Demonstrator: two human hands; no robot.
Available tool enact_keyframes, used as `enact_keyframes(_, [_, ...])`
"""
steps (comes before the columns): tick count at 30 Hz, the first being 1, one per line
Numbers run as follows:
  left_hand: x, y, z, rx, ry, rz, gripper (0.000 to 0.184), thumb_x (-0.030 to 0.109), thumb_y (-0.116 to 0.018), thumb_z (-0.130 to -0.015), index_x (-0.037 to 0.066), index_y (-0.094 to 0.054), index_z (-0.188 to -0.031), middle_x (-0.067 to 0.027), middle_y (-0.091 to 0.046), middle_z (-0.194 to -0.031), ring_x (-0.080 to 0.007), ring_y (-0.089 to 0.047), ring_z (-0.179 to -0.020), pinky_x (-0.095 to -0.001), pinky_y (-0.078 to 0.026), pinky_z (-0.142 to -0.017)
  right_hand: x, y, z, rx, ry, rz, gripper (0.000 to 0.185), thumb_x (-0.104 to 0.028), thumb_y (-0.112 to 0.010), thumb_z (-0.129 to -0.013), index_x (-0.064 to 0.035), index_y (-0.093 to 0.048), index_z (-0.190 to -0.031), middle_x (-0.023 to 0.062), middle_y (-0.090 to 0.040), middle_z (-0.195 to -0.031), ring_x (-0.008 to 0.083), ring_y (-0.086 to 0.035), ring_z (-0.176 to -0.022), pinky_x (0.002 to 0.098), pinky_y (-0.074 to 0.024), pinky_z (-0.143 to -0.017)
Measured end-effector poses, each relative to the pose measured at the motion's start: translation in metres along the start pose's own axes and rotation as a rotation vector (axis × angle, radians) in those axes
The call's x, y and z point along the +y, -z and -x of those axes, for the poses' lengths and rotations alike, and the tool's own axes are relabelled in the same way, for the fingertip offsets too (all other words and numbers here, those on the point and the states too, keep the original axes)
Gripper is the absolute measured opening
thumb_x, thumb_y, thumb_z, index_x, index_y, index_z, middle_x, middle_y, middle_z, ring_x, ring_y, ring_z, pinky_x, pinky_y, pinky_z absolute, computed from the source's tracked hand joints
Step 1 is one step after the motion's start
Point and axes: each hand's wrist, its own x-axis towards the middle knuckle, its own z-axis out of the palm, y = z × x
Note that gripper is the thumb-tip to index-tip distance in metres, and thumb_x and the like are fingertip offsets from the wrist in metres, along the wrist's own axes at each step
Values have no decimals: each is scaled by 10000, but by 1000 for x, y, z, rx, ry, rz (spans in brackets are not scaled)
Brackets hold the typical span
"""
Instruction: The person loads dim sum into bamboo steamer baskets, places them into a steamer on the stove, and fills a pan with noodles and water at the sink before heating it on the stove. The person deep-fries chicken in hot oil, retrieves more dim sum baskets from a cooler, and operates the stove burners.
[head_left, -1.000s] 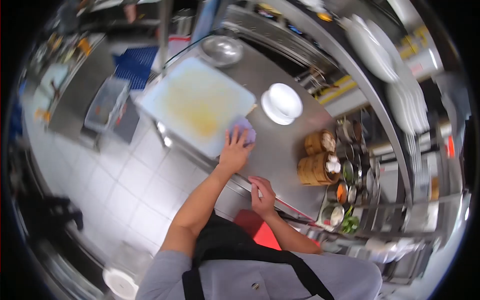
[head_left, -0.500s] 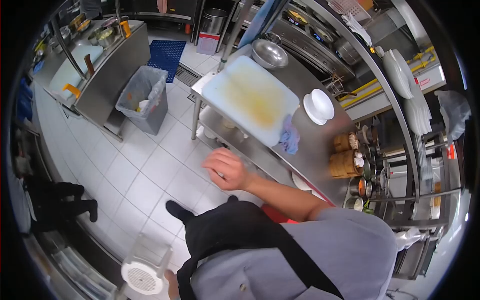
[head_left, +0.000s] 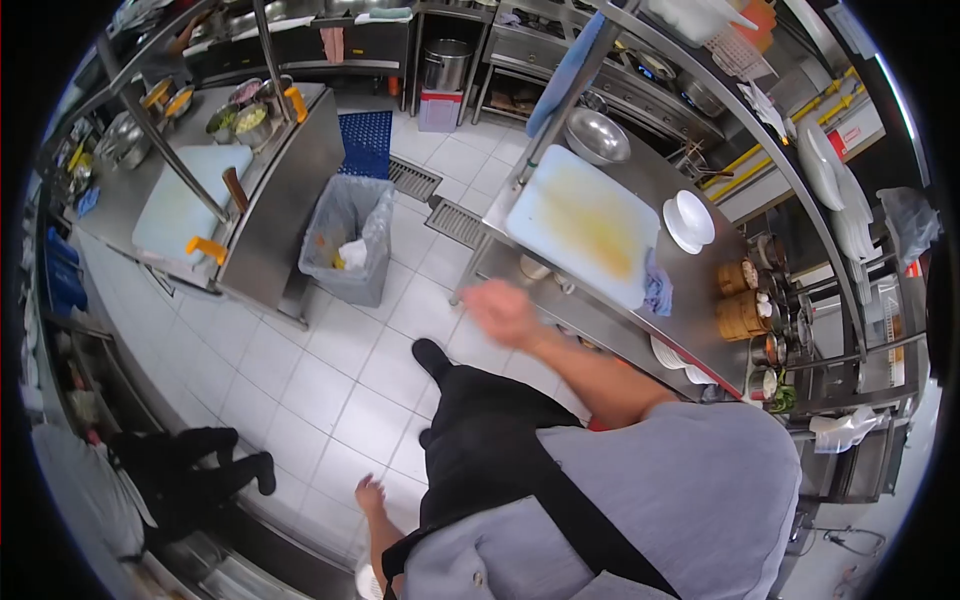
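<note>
My right hand (head_left: 503,312) is in the air over the tiled floor, beside the near table edge; motion smears its fingers. Low down, my left hand (head_left: 370,492) hangs at my side with loose fingers and nothing visible in it. A white cutting board (head_left: 583,225) with a yellow-brown stain lies on the steel table (head_left: 690,345). A crumpled purple-blue cloth (head_left: 657,290) rests at the board's near right corner, touched by neither hand.
White bowls (head_left: 688,221), a metal bowl (head_left: 597,137) and bamboo steamers (head_left: 742,315) stand on the table. A lined bin (head_left: 347,240) is on the floor, near another steel counter (head_left: 270,190). Another person (head_left: 180,480) is at the lower left.
My left hand has left the cloth and dropped to my side. My right hand has moved out from the table edge over the floor. The view has turned, showing more floor.
</note>
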Motion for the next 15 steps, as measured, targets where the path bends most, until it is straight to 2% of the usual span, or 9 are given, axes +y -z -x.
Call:
enact_keyframes(1, [26,-30,-34,-63,-83,-110,382,25,-507,-855,54,-597,-1226,-91,-649,-798,-137,-567,-560,-237,-399,-425,30,13,-12,92,-130,-12,140,-88,-629,-876,-46,-698,-990,122,-689,-923,285,-656,-832,381,-529,-770])
enact_keyframes(2, [68,-69,-40,-89,-98,-264,393,11,-487,-856,63,-617,-1224,-101,-670,-839,-136,-598,-606,-233,-425,-451,41,29,-32,187,-425,-51,146,-136,-602,-923,-29,-699,-944,131,-698,-957,248,-664,-874,359,-519,-802])
enact_keyframes(3, [105,-103,-47,-156,-127,-307,381,13,-489,-860,69,-641,-1205,-105,-681,-863,-138,-623,-654,-231,-443,-477,77,48,-49,291,-388,5,253,-219,-557,-979,-16,-698,-923,112,-700,-950,207,-655,-877,334,-508,-803])
enact_keyframes(4, [137,-133,-58,-214,-171,-368,368,24,-501,-866,71,-651,-1198,-100,-684,-863,-143,-631,-666,-242,-457,-495,118,59,-64,456,-522,-131,307,-263,-523,-1002,-18,-696,-935,95,-703,-952,206,-647,-867,326,-501,-803])
enact_keyframes(7, [210,-204,-103,-328,-198,-459,369,38,-544,-837,51,-670,-1184,-101,-688,-830,-145,-630,-636,-271,-475,-519,161,111,-130,650,-733,-189,308,-273,-513,-1004,-13,-678,-1005,100,-701,-995,198,-642,-893,316,-495,-811])
enact_keyframes(9, [254,-238,-137,-378,-164,-548,358,44,-565,-825,52,-687,-1161,-109,-698,-830,-158,-644,-647,-282,-492,-538,206,115,-158,856,-857,-192,268,-183,-527,-964,9,-630,-1121,106,-680,-995,148,-626,-863,299,-497,-791])
enact_keyframes(10, [270,-254,-161,-355,-191,-594,351,46,-577,-816,51,-694,-1147,-117,-707,-816,-165,-658,-654,-291,-502,-548,226,113,-171,885,-850,-192,268,-183,-527,-964,9,-630,-1121,106,-680,-995,148,-626,-863,299,-497,-791])
enact_keyframes(12, [309,-285,-210,-398,-260,-679,348,57,-580,-816,43,-693,-1144,-121,-710,-792,-171,-675,-667,-293,-518,-580,259,90,-179,658,-912,28,307,-84,-561,-891,-2,-587,-1185,120,-674,-995,165,-626,-901,309,-494,-821])
enact_keyframes(15, [395,-360,-223,-472,-325,-755,313,92,-586,-833,20,-698,-1116,-124,-707,-770,-169,-683,-670,-298,-524,-604,262,77,-189,592,-896,-187,327,-27,-601,-816,-37,-612,-1143,77,-678,-992,159,-617,-908,309,-479,-838])
